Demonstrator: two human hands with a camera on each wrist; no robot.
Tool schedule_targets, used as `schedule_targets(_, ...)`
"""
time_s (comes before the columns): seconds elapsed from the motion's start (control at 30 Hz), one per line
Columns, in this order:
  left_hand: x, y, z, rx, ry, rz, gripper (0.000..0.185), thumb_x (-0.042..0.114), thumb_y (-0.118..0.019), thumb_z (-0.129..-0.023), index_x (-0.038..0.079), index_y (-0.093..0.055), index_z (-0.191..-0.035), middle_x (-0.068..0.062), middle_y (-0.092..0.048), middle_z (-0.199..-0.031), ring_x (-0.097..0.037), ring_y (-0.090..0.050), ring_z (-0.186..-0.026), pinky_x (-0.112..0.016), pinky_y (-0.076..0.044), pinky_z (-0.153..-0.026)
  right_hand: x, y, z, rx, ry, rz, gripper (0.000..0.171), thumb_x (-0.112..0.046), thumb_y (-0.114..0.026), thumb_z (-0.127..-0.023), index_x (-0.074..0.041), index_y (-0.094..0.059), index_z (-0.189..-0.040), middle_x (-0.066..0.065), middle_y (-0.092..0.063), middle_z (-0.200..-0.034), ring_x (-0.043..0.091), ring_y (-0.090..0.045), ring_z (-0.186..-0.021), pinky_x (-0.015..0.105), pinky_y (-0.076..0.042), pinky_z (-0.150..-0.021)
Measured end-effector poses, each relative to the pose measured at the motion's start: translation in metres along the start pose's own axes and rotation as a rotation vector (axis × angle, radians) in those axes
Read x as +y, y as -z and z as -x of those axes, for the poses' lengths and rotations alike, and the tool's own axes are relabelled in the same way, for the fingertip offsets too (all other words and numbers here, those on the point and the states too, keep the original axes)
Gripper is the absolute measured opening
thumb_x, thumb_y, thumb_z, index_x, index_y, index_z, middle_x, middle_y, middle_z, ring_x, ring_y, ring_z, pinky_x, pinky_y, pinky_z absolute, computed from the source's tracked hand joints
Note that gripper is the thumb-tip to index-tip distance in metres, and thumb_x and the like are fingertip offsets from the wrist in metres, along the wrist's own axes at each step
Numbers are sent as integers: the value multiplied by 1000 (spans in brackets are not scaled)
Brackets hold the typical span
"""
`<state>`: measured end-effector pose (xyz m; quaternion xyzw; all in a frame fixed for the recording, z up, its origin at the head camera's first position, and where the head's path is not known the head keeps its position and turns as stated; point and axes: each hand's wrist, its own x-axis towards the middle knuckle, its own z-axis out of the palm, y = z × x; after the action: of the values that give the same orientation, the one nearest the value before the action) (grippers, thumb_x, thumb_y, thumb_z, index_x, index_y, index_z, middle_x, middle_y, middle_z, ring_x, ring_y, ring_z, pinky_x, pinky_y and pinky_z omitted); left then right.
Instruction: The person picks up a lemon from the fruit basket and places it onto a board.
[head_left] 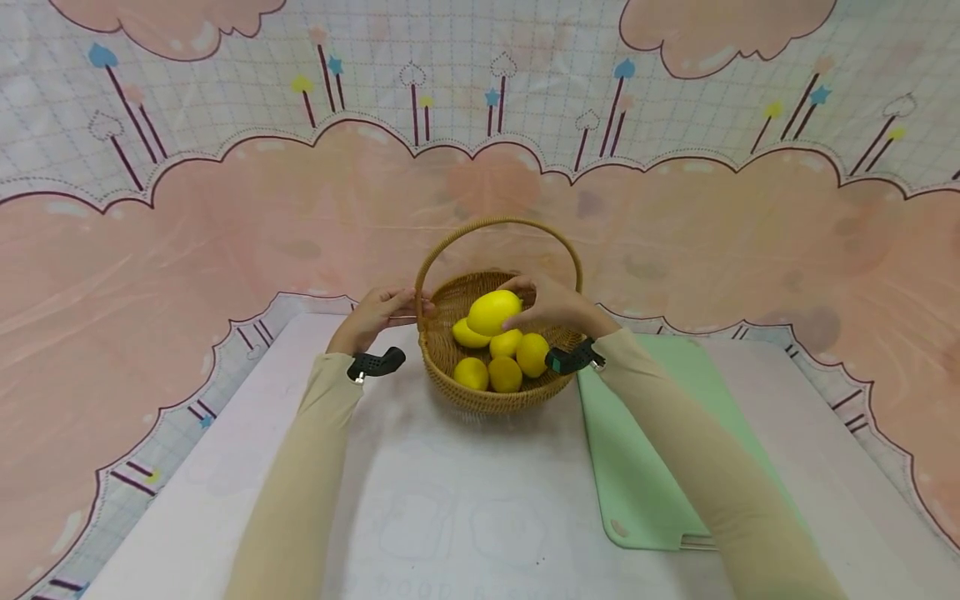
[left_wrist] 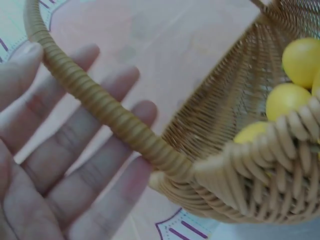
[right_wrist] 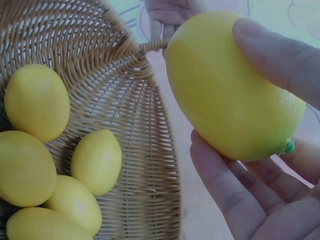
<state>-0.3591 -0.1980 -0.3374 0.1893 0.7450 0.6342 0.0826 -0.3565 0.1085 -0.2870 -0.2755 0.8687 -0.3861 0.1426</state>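
My right hand [head_left: 551, 302] holds a large yellow lemon [right_wrist: 230, 90] between thumb and fingers, its small green stem end showing in the right wrist view. In the head view this lemon is raised over the wicker basket [head_left: 487, 402]. Several yellow lemons [right_wrist: 37, 102] lie inside the basket, mostly toward its near side. At the basket's left, my left hand [left_wrist: 75, 170] has its fingers stretched behind the wrapped handle [left_wrist: 100, 102]. The thumb lies along the handle's near edge, and the fingers are spread and nearly straight.
A light green cutting board [head_left: 637, 467] lies flat on the white table [head_left: 450, 517], right of the basket and partly under my right forearm. Behind the table hangs a pink patterned cloth [head_left: 675, 225]. The basket's tall handle arches above its opening.
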Motion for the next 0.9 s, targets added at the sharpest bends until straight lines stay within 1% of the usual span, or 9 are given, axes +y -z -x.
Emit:
schedule_targets(0.1, 2, 0, 2, -16, -8, -10, 54, 32, -42, -100, -15, -44, -127, 3, -71, -100, -8, -67, -98, -31, -50, -95, 1, 2, 10, -1, 9, -28, 61, -25, -77, -79, -12, -51, -132, 9, -56, -128, 25, -59, -107, 37, -52, -89)
schedule_targets(0.23, 3, -1, 3, -25, -4, -15, 51, 28, -45, -100, -15, -43, -127, 0, -70, -102, -9, -66, -98, -34, -49, -98, 5, 5, 21, 14, 15, -50, 59, -22, -77, -78, -10, -52, -131, 10, -57, -128, 24, -59, -106, 35, -52, -89)
schedule_targets(0.33, 3, -2, 3, -10, 9, -16, 48, 25, -47, -99, -15, -44, -127, 2, -70, -100, -8, -66, -97, -32, -49, -97, 10, 8, 29, 38, 15, -52, 59, -21, -77, -78, -10, -52, -131, 11, -57, -128, 25, -59, -106, 36, -52, -90)
schedule_targets(0.47, 2, -2, 3, 10, 5, -29, 48, 24, -47, -99, -15, -45, -126, 6, -70, -95, -7, -66, -95, -31, -50, -96, 18, 14, 40, 73, 21, -63, 61, -19, -77, -78, -7, -51, -132, 13, -55, -131, 29, -58, -112, 38, -51, -94)
schedule_targets(0.57, 2, -3, 4, 13, -1, -37, 47, 24, -46, -100, -15, -44, -126, 8, -70, -93, -7, -66, -94, -32, -50, -96, 24, 20, 50, 89, 29, -91, 60, -16, -75, -79, -5, -49, -132, 15, -52, -132, 32, -55, -117, 41, -48, -98)
schedule_targets(0.63, 2, -3, 4, 16, 2, -42, 47, 24, -46, -100, -14, -45, -126, 9, -69, -92, -6, -66, -94, -32, -50, -96, 27, 24, 57, 92, 29, -112, 59, -15, -74, -80, -5, -48, -133, 16, -51, -132, 33, -53, -118, 43, -48, -98)
schedule_targets(0.73, 1, -3, 5, 23, -2, -46, 46, 25, -46, -99, -14, -47, -125, 10, -69, -92, -6, -66, -94, -31, -50, -95, 34, 30, 66, 112, 24, -120, 58, -15, -73, -82, -5, -47, -134, 16, -51, -132, 32, -53, -118, 41, -49, -98)
schedule_targets(0.9, -2, -4, 4, 37, -16, -39, 48, 26, -47, -99, -15, -47, -125, 10, -70, -91, -6, -67, -92, -26, -52, -91, 46, 40, 82, 171, 2, -106, 61, -18, -71, -84, -5, -44, -137, 16, -50, -135, 32, -54, -119, 33, -52, -93)
